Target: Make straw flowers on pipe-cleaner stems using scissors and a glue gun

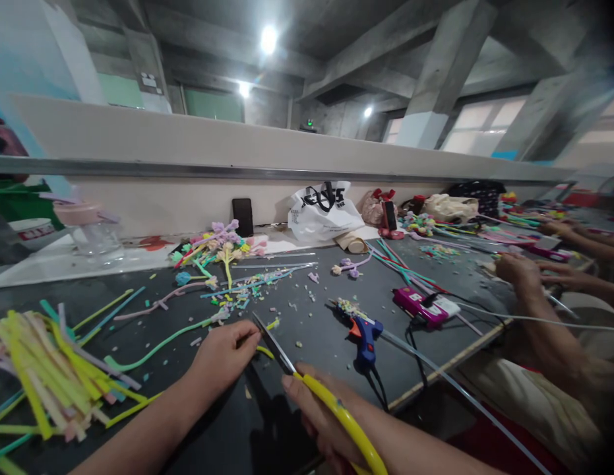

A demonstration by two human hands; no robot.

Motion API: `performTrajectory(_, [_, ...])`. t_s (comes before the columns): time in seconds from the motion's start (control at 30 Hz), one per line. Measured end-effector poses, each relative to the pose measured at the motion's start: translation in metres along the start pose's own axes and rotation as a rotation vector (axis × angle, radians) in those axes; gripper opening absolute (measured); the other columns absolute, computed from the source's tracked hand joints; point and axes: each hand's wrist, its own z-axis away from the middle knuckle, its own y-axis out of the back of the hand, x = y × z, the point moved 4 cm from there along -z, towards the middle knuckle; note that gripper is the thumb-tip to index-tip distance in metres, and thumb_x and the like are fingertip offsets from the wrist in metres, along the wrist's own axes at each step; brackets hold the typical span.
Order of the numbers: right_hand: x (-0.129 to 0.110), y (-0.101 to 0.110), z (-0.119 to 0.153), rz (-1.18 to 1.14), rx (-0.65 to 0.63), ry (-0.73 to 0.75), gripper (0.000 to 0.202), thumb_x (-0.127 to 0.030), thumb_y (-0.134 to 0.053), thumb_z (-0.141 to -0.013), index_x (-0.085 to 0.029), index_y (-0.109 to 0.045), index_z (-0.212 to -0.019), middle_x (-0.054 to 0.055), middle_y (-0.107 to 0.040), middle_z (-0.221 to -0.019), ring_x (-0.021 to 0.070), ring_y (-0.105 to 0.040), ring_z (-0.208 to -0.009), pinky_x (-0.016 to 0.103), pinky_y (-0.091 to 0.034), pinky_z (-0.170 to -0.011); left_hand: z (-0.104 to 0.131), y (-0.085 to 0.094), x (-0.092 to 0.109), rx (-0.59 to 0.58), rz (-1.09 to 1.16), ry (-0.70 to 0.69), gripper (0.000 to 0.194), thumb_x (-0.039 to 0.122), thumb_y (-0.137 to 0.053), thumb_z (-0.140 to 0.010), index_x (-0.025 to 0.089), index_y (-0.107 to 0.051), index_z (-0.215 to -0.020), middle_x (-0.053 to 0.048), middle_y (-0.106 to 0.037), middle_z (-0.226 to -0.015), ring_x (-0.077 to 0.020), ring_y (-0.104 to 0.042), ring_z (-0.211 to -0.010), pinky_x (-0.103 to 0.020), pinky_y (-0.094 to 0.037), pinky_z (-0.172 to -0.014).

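Scissors [332, 398], steel-bladed with thick yellow handles, sit in right hand [317, 417], fingers wrapped round the grips; blades nearly together, pointing toward left hand [226, 351]. Left thumb and fingertips pinched tight, no gap, on a short curved yellow strip [266, 353] just beside the blades, above dark grey flat tabletop [331, 349]. Loose pile of long yellow, pink and green strips [44, 376] near left forearm. Blue pistol-shaped glue gun [367, 338] lies beyond right hand.

This is a craft workshop: a glue gun [367, 340] and colourful scraps [236, 300] lie on the workbench [316, 343], scissors [336, 406] are above it, a concrete pillar [455, 59] stands beyond it.
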Motion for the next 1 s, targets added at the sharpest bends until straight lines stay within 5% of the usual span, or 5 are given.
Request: performTrajectory(1.0, [0.0008,-0.0056,-0.0003,-0.049,0.087,-0.092,0.025,-0.041,-0.028,-0.087,-0.022,-0.039,-0.076,-0.008,-0.040,-0.049,0.0055,-0.034,-0.027,0.016,-0.028,-0.026,-0.0026,-0.0047,-0.0022,-0.002,0.004,-0.078,0.030,0.033,-0.037,-0.084,0.023,-0.065,-0.086,0.000,-0.069,-0.084,-0.0164,-0.061,-0.078,-0.023,-0.042,-0.072])
